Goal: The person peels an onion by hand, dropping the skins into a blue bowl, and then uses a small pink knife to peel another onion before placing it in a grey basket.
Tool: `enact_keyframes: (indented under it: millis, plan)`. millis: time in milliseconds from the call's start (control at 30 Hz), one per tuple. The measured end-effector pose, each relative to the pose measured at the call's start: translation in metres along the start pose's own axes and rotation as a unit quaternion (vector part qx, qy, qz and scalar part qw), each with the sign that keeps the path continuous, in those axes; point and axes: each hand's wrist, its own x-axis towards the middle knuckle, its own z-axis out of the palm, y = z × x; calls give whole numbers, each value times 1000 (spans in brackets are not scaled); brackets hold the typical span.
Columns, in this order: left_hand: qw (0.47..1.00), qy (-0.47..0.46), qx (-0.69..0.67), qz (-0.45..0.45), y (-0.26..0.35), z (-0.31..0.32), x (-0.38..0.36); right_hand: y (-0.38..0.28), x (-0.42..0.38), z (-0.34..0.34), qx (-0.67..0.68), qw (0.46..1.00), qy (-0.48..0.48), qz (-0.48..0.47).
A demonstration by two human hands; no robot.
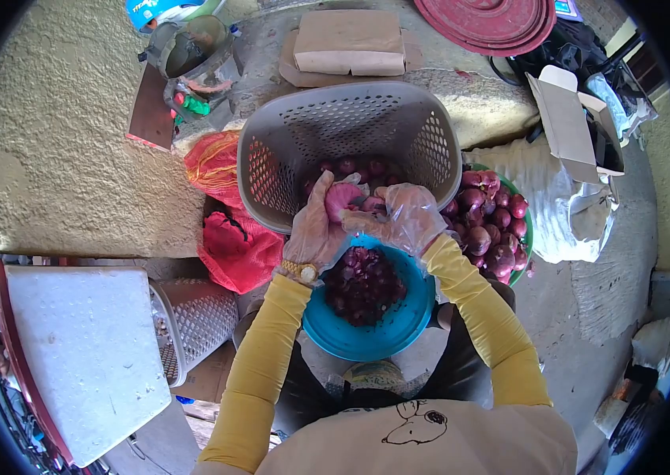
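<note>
My left hand [316, 226], in a clear plastic glove, is closed around a pinkish-purple onion [340, 201] over the near rim of a grey-brown perforated basket [343, 99]. Touching the same onion's right side is my right hand [408, 214], gloved too, its fingers bent around something I cannot make out. More red onions [348, 165] lie at the bottom of the basket. Below my hands a blue basin [418, 305] holds dark red onion pieces or skins [364, 285]. To the right, whole red onions [479, 239] fill a green-rimmed container [530, 237].
Red mesh bags [232, 241] lie left of the basket. Further left are a white perforated bin [204, 317] and a white-topped table [85, 348]. Behind the basket sit a cardboard box [348, 43] and a red lid [489, 20]. A white sack [544, 202] lies at right.
</note>
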Motion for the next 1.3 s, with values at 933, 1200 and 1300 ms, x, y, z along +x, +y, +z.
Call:
enact_keyframes:
  millis: [933, 1200, 1300]
  plan:
    - [920, -9, 362, 153, -13, -52, 22, 8, 3, -14, -80, 994, -50, -63]
    - [894, -38, 416, 163, -11, -46, 15, 12, 4, -11, -66, 993, -96, -34]
    - [945, -22, 317, 75, -1, -20, 1, 17, 6, -6, -87, 990, -102, -33]
